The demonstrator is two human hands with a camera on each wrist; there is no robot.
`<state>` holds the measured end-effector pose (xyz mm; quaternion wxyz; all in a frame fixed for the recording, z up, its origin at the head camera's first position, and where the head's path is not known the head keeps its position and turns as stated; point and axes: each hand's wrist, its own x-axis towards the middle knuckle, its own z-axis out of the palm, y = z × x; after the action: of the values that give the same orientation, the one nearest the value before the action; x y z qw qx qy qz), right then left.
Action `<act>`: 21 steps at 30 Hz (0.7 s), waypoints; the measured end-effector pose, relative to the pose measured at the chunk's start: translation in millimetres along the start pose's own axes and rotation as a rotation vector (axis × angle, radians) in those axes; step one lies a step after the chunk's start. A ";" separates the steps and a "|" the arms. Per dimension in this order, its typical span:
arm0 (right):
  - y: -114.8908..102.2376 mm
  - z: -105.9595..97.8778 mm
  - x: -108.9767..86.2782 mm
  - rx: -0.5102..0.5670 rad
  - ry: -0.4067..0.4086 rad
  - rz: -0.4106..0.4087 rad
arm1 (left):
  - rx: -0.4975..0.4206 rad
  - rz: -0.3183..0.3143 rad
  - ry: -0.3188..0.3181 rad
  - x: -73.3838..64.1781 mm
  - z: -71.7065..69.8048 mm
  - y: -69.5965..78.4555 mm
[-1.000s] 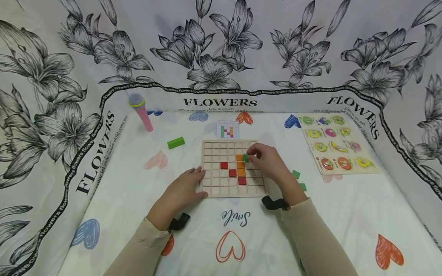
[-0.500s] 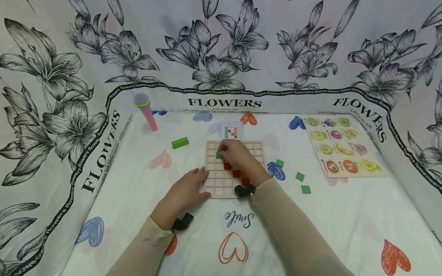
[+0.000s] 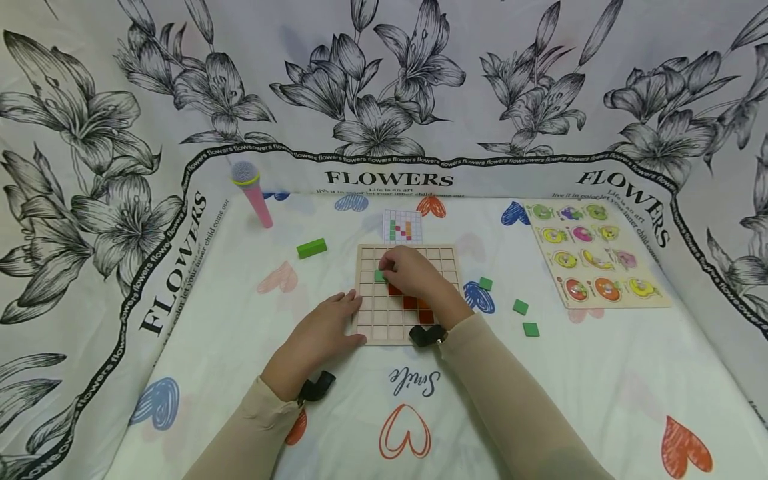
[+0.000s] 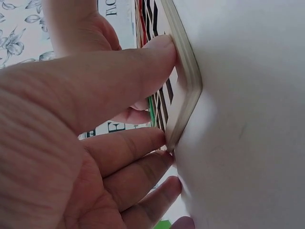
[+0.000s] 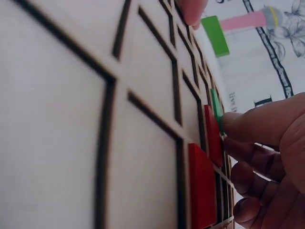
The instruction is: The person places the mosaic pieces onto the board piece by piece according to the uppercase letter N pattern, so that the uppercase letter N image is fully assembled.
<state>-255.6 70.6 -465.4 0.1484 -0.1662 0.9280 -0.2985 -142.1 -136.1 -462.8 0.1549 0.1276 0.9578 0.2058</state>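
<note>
A square wooden grid board (image 3: 380,320) lies on the cloth. My left hand (image 3: 315,330) rests at its left edge, fingers fairly straight; in the left wrist view the thumb (image 4: 159,59) lies on the frame near a corner. Over the board's upper left part, my right hand (image 3: 414,272) pinches a green square tile (image 3: 379,275) at a grid cell. In the right wrist view its thumb touches the green tile (image 5: 216,107), just past the red tiles (image 5: 202,188). Red tiles (image 3: 425,316) step diagonally down the grid; the right hand and wrist cover cells beside them.
A pattern card (image 3: 414,217) lies behind the board. Several loose green tiles (image 3: 520,307) are to the right, and a fruit puzzle board (image 3: 591,253) is beyond them. To the left are a green block (image 3: 311,248) and a pink toy microphone (image 3: 257,200).
My right hand has carried the green tile from the board's right side to the upper left, then slightly nearer me. The left hand stays at the board's edge.
</note>
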 end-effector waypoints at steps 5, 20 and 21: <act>-1.3 -0.4 0.3 -0.050 0.003 -0.012 | -0.003 0.001 0.000 -0.7 -0.7 1.1; 68.9 -59.2 -60.8 0.095 0.256 0.131 | 0.002 -0.033 -0.017 -0.4 0.7 3.0; 79.2 -63.1 -68.2 0.092 0.262 0.163 | 0.003 -0.036 -0.017 -0.6 0.5 2.6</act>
<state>-235.2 190.3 -452.2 0.0571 -0.0427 0.9352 -0.3468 -140.9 -133.9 -462.0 0.1664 0.1124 0.9589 0.2005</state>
